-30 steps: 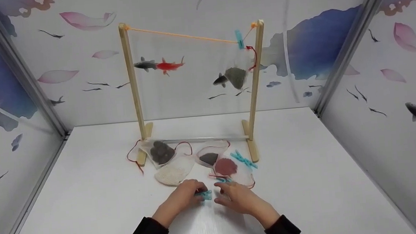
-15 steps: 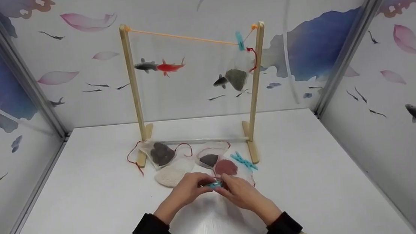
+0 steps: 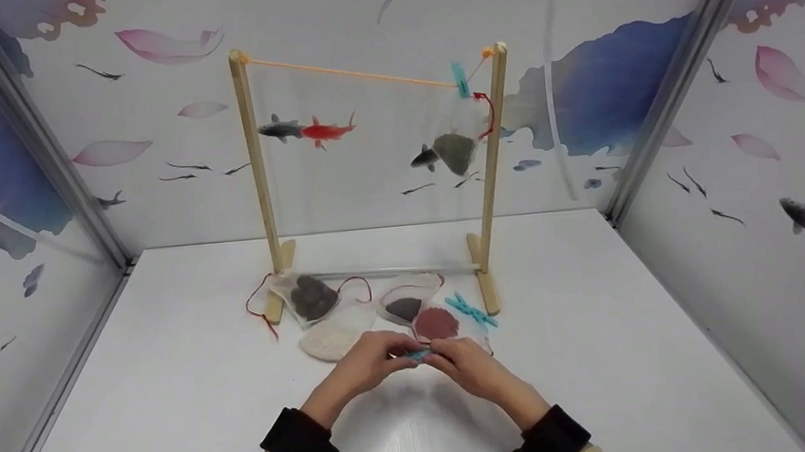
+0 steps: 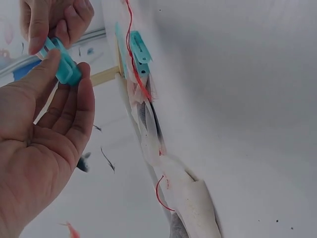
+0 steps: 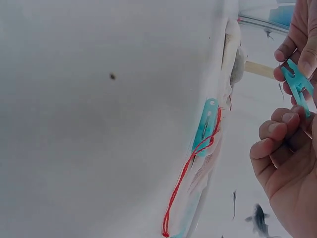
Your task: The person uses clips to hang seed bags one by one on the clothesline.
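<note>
While headcam obscures peg (image 4: pixel 68 69) | L-wrist: L hand (image 4: pixel 44 134), R hand (image 4: pixel 57 12) pinch

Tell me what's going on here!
Someone's left grip and right grip are both holding one blue peg. One little bag hangs near the right end of the orange string. Four more bags lie on the white table, with other pegs too.
</note>
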Demonstrator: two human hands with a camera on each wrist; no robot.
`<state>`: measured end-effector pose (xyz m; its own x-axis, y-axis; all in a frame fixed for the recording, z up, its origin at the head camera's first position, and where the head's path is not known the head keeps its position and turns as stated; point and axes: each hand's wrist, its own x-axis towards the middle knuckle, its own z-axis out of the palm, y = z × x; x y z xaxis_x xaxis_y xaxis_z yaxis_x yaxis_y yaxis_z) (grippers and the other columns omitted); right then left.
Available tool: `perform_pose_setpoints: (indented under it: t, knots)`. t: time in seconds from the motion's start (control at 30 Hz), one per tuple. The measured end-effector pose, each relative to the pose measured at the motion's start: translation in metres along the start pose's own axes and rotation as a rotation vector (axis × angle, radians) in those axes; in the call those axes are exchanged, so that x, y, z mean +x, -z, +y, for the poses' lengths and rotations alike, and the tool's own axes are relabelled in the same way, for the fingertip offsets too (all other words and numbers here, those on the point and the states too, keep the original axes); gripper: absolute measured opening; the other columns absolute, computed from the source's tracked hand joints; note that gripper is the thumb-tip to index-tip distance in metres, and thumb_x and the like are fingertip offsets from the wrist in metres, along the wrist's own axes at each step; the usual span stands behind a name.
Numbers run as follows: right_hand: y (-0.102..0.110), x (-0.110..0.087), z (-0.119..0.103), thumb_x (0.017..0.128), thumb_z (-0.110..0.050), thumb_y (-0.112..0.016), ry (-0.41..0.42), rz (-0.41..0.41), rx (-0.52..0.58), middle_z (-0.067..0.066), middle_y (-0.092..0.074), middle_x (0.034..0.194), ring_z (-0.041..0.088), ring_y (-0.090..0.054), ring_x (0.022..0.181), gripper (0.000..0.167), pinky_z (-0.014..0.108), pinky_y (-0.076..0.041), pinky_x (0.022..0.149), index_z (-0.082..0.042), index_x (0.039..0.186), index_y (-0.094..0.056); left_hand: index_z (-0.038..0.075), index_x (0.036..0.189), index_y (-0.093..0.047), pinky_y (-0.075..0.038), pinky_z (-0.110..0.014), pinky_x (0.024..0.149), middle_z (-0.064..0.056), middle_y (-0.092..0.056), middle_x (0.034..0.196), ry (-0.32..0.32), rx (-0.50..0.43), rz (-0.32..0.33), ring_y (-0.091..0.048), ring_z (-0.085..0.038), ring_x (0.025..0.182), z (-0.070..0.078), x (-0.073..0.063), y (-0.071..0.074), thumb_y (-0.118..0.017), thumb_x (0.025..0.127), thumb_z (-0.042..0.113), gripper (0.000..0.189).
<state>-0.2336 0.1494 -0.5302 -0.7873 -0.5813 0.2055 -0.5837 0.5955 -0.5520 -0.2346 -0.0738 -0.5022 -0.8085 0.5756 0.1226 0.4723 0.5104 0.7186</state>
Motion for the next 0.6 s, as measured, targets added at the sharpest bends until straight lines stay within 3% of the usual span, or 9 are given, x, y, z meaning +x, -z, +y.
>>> perform_pose_setpoints:
  t: [0.2, 0.37, 0.5, 0.6]
  knots:
    - [0.004, -0.002, 0.004, 0.104, -0.034, -0.049, 0.074, 0.027, 0.087, 0.003, -0.057, 0.068, -0.002, -0.044, 0.063, 0.034, 0.016, -0.041, 0.06, -0.006, 0.09, -0.063, 0.013, 0.117, -0.073, -0.056, -0.025, 0.085, -0.003, -0.074, 0.116, -0.027, -0.017, 0.01, -0.07, -0.018, 0.104, 0.004, 0.0, 0.002, -0.066, 0.096, 0.017, 0.023]
    - [0.008, -0.004, 0.01, 0.104, -0.031, -0.049, 0.091, 0.058, 0.118, 0.003, -0.057, 0.067, -0.002, -0.046, 0.062, 0.035, 0.017, -0.043, 0.061, -0.004, 0.088, -0.064, 0.014, 0.118, -0.073, -0.056, -0.027, 0.086, -0.002, -0.075, 0.113, -0.009, -0.007, 0.042, -0.07, -0.017, 0.103, 0.008, 0.005, -0.003, -0.066, 0.096, 0.019, 0.023]
    - [0.015, -0.006, 0.019, 0.104, -0.028, -0.051, 0.081, 0.114, 0.122, 0.004, -0.057, 0.066, -0.001, -0.046, 0.062, 0.033, 0.017, -0.044, 0.06, -0.004, 0.085, -0.063, 0.008, 0.127, -0.064, -0.057, -0.034, 0.089, -0.009, -0.069, 0.122, -0.008, -0.004, 0.117, -0.067, -0.024, 0.11, 0.013, 0.011, -0.01, -0.066, 0.097, 0.02, 0.033]
    - [0.022, -0.009, 0.03, 0.104, -0.024, -0.053, 0.055, 0.186, 0.088, 0.004, -0.057, 0.064, -0.002, -0.044, 0.059, 0.03, 0.017, -0.043, 0.057, -0.008, 0.08, -0.061, 0.003, 0.136, -0.054, -0.057, -0.038, 0.091, -0.015, -0.062, 0.129, -0.007, 0.016, 0.21, -0.062, -0.03, 0.117, 0.015, 0.016, -0.017, -0.067, 0.096, 0.018, 0.045]
